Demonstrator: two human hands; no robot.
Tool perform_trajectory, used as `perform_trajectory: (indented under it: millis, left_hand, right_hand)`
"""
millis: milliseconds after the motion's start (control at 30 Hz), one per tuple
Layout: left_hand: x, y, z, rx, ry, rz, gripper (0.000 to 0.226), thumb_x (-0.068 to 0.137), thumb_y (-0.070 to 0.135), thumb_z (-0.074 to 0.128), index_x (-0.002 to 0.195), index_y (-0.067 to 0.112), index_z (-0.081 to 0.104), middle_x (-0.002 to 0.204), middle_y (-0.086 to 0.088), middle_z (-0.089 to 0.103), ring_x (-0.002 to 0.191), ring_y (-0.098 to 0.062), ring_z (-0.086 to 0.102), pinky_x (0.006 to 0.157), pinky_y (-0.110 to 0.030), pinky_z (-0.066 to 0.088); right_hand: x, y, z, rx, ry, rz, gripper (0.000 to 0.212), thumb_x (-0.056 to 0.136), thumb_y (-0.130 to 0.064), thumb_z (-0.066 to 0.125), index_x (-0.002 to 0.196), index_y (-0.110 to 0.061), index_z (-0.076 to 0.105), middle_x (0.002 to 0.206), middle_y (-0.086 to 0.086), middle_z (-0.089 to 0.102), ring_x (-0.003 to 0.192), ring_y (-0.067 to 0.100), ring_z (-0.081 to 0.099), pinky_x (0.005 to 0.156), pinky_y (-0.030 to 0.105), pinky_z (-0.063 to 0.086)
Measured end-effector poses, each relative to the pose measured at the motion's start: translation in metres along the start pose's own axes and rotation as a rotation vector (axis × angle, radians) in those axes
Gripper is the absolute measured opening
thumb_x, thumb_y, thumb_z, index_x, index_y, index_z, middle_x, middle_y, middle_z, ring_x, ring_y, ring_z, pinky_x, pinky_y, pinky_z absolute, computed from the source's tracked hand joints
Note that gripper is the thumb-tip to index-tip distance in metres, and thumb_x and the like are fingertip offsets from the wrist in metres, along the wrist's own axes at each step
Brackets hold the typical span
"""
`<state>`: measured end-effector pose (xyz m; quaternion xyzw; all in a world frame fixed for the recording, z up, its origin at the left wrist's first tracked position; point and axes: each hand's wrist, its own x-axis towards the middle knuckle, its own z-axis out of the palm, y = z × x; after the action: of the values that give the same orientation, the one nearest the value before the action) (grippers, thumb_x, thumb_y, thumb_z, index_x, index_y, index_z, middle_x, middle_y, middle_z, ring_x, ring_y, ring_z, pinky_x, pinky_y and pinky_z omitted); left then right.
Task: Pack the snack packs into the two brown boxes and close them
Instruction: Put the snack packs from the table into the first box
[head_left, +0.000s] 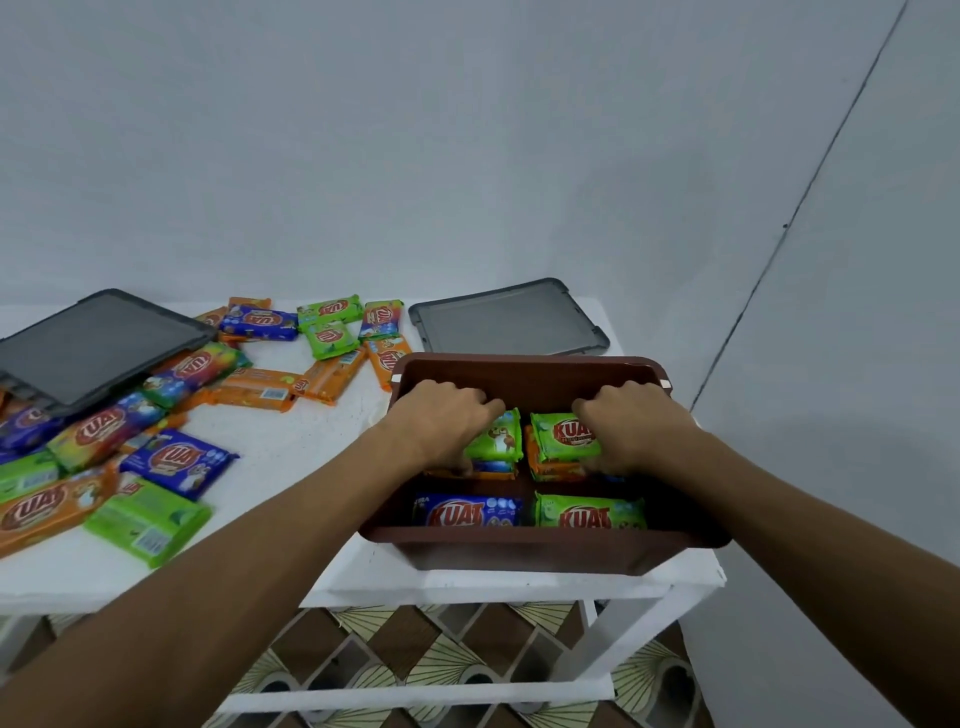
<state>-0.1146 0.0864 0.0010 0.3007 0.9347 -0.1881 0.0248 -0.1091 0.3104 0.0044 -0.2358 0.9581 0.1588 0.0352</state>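
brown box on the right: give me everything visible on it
The brown box is a rectangular, open-topped tub with rounded corners, seemingly matte plastic, with small pale marks at its far corners. It sits upright at the right end of the white table, near its front edge. Inside are snack packs in four groups: a blue pack and a green pack at the near side, and two stacks farther in. The left hand and right hand reach in onto those stacks. A grey lid lies behind it.
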Motion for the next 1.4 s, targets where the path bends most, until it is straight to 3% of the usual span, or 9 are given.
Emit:
perform_trajectory:
  millis: [133, 267, 500, 667, 833, 1067, 1200, 1300, 1400]
  left_hand:
    - [-0.002, -0.008, -0.005, -0.094, 0.004, -0.032, 0.067, 0.075, 0.069, 0.064, 0.121, 0.021, 0.054, 0.112, -0.002, 0.062, 0.097, -0.023, 0.061, 0.067, -0.033, 0.044]
    - [-0.019, -0.038, -0.009, -0.331, 0.016, 0.055, 0.044, 0.088, 0.059, 0.056, 0.11, 0.022, 0.063, 0.102, 0.002, 0.066, 0.091, -0.015, 0.06, 0.069, -0.032, 0.047]
    - [-0.052, -0.101, 0.037, -0.528, 0.555, 0.014, 0.025, 0.097, 0.032, 0.049, 0.11, 0.014, 0.061, 0.107, -0.001, 0.058, 0.1, -0.017, 0.053, 0.082, -0.027, 0.044]
    - [-0.076, -0.175, 0.107, -0.43, 0.208, -0.269, 0.039, 0.092, 0.029, 0.058, 0.13, 0.022, 0.052, 0.127, 0.001, 0.052, 0.114, -0.018, 0.048, 0.079, -0.03, 0.045]
    - [-0.092, -0.242, 0.158, -0.391, -0.068, -0.286, 0.062, 0.082, 0.03, 0.072, 0.138, 0.024, 0.045, 0.133, 0.001, 0.052, 0.116, -0.018, 0.049, 0.096, -0.033, 0.045]
    - [-0.093, -0.287, 0.168, -0.714, 0.08, -0.184, 0.024, 0.099, 0.022, 0.051, 0.12, 0.016, 0.061, 0.107, -0.002, 0.065, 0.094, -0.019, 0.058, 0.082, -0.036, 0.047]
    - [-0.103, -0.304, 0.171, -0.947, 0.287, -0.3, 0.021, 0.103, 0.025, 0.042, 0.103, 0.017, 0.062, 0.093, -0.001, 0.065, 0.081, -0.016, 0.06, 0.069, -0.034, 0.047]
    - [-0.107, -0.31, 0.172, -1.13, 0.278, -0.418, 0.031, 0.104, 0.029, 0.038, 0.103, 0.01, 0.063, 0.091, -0.007, 0.068, 0.081, -0.02, 0.065, 0.075, -0.042, 0.053]
    - [-0.107, -0.314, 0.171, -1.296, 0.239, -0.468, 0.035, 0.104, 0.028, 0.039, 0.097, 0.004, 0.063, 0.085, -0.019, 0.068, 0.074, -0.024, 0.063, 0.074, -0.044, 0.054]
  right_hand:
    - [0.001, -0.001, -0.005, 0.022, -0.046, -0.02, 0.061, 0.081, -0.059, 0.065, 0.125, -0.021, 0.051, 0.115, 0.001, 0.062, 0.094, 0.018, 0.06, 0.071, 0.03, 0.043]
    - [0.009, -0.002, -0.017, 0.127, -0.11, -0.033, 0.051, 0.073, -0.07, 0.064, 0.096, -0.027, 0.049, 0.102, -0.004, 0.058, 0.083, 0.015, 0.051, 0.063, 0.029, 0.037]
    - [0.043, -0.029, -0.06, 0.366, 0.209, -0.183, 0.019, 0.089, -0.045, 0.06, 0.084, -0.027, 0.054, 0.064, -0.011, 0.054, 0.062, 0.005, 0.049, 0.054, 0.029, 0.034]
    - [0.1, -0.068, -0.09, 0.412, 0.327, -0.197, 0.012, 0.09, -0.037, 0.057, 0.083, -0.027, 0.055, 0.058, -0.014, 0.045, 0.063, 0.01, 0.043, 0.055, 0.028, 0.031]
    - [0.168, -0.111, -0.107, 0.418, 0.204, -0.287, 0.007, 0.088, -0.026, 0.055, 0.093, -0.029, 0.06, 0.076, -0.01, 0.06, 0.071, 0.01, 0.052, 0.059, 0.028, 0.037]
    - [0.241, -0.185, -0.105, 0.04, -0.004, -0.4, 0.057, 0.083, -0.005, 0.063, 0.135, -0.025, 0.051, 0.133, 0.0, 0.055, 0.116, 0.022, 0.055, 0.091, 0.04, 0.051]
    - [0.263, -0.211, -0.106, -0.108, -0.048, -0.422, 0.068, 0.082, -0.005, 0.066, 0.143, -0.023, 0.042, 0.144, 0.006, 0.041, 0.101, 0.025, 0.059, 0.076, 0.037, 0.055]
    - [0.276, -0.224, -0.098, -0.268, -0.07, -0.477, 0.088, 0.075, -0.013, 0.079, 0.147, -0.034, 0.033, 0.15, 0.013, 0.024, 0.101, 0.028, 0.059, 0.063, 0.035, 0.052]
    - [0.28, -0.23, -0.095, -0.299, -0.075, -0.539, 0.085, 0.073, -0.012, 0.081, 0.143, -0.025, 0.035, 0.15, 0.016, 0.021, 0.103, 0.03, 0.057, 0.064, 0.037, 0.054]
